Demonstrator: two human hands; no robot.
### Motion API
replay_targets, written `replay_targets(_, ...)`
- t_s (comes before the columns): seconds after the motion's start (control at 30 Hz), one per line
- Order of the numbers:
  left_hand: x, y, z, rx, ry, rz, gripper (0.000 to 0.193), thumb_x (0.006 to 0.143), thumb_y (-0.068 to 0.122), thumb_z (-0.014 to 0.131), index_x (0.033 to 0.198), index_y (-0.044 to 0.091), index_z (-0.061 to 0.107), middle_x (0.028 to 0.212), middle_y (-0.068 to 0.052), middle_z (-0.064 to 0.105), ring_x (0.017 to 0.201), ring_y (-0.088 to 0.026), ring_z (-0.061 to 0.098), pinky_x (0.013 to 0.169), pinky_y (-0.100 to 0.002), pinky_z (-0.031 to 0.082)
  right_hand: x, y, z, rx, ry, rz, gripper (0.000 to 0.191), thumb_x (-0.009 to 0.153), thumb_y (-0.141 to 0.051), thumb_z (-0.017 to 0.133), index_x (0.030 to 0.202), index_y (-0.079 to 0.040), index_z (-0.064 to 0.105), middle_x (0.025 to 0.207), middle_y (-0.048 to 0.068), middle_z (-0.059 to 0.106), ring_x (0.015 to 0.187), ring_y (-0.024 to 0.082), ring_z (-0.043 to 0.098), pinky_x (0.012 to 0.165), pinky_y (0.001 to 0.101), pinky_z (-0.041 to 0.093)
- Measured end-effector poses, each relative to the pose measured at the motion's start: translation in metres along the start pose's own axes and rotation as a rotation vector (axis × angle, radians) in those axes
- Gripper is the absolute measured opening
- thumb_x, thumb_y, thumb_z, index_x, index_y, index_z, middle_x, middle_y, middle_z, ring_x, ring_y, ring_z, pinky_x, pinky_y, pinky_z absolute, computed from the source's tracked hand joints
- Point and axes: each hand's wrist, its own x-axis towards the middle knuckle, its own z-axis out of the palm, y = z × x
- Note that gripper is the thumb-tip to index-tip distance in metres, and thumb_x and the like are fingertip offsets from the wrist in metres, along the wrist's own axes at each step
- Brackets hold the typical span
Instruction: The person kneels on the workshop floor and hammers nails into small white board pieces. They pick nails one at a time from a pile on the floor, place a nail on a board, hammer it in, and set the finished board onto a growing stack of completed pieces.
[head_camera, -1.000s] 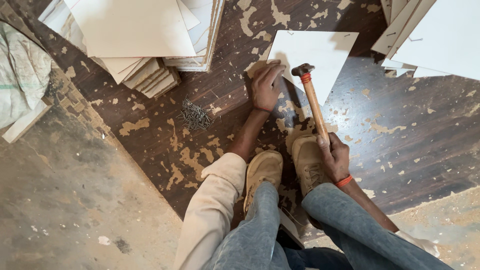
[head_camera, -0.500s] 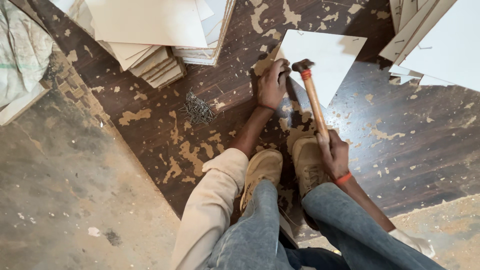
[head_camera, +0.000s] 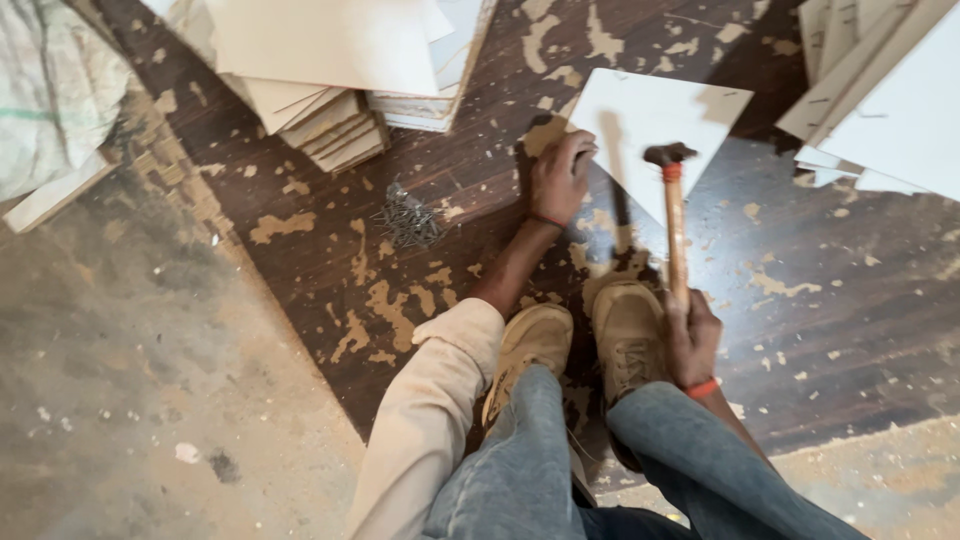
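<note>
The hammer is clenched in the right hand, raised. The white panel is pinned by the left hand, fingers curled together (knuckles could be struck if aim drifts).

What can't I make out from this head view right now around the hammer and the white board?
- Whatever the left hand pinches at the white board edge: hidden by its fingers.
- Hammer handle end: covered by the right hand.
- Pile of small dark nails: too small to count.
- Stacked boards at top: cut off by the frame edge.
</note>
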Motion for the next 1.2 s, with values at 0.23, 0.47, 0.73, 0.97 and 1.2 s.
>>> replay_targets(0.23,-0.004,0.001,0.001,-0.008,0.111,0.116,0.019,0.098,0.004,0.067,0.115,0.008,0.061,0.108,-0.009,0.073,0.102,-0.022,0.071,0.09,-0.037,0.061,-0.03,0.02,-0.013,0.266,0.158,0.328,0.032,0.109,-0.031,0.06,0.095,-0.003,0.058,0.063,-0.002,0.046,0.05,0.008,0.036,0.043,0.0302,0.024)
replay_targets(0.47,0.035,0.017,0.004,-0.013,0.263,0.224,0.016,0.104,0.004,0.064,0.119,0.006,0.06,0.115,-0.011,0.071,0.111,-0.023,0.071,0.098,-0.032,0.062,-0.036,0.044,-0.022,0.228,0.185,0.281,0.042,0.112,-0.036,0.06,0.087,-0.004,0.053,0.063,-0.002,0.043,0.054,0.006,0.034,0.046,0.0293,0.025)
replay_targets(0.73,-0.024,0.002,-0.111,0.368,0.492,0.129,0.019,0.092,0.017,0.081,0.108,0.01,0.072,0.114,-0.007,0.073,0.112,-0.026,0.069,0.102,-0.038,0.057,-0.029,0.058,-0.014,0.411,0.146,0.287,0.039,0.11,-0.04,0.06,0.092,-0.007,0.051,0.064,-0.005,0.041,0.053,0.004,0.033,0.045,0.0263,0.025)
replay_targets(0.97,-0.133,-0.01,-0.179,0.582,0.235,-0.077,0.025,0.097,0.016,0.072,0.118,0.003,0.073,0.122,-0.009,0.063,0.124,-0.031,0.053,0.108,-0.047,0.04,-0.026,0.058,-0.015,0.329,0.146,0.251,0.04,0.111,-0.043,0.058,0.094,-0.006,0.053,0.064,-0.005,0.043,0.053,0.004,0.035,0.046,0.025,0.027)
replay_targets(1.2,-0.129,-0.043,-0.169,0.908,0.025,0.029,0.011,0.099,0.007,0.066,0.107,0.0,0.069,0.115,-0.011,0.063,0.117,-0.03,0.055,0.105,-0.05,0.04,-0.024,0.057,-0.014,0.297,0.15,0.222,0.037,0.111,-0.039,0.055,0.098,-0.004,0.057,0.062,-0.002,0.046,0.049,0.006,0.038,0.044,0.0266,0.029)
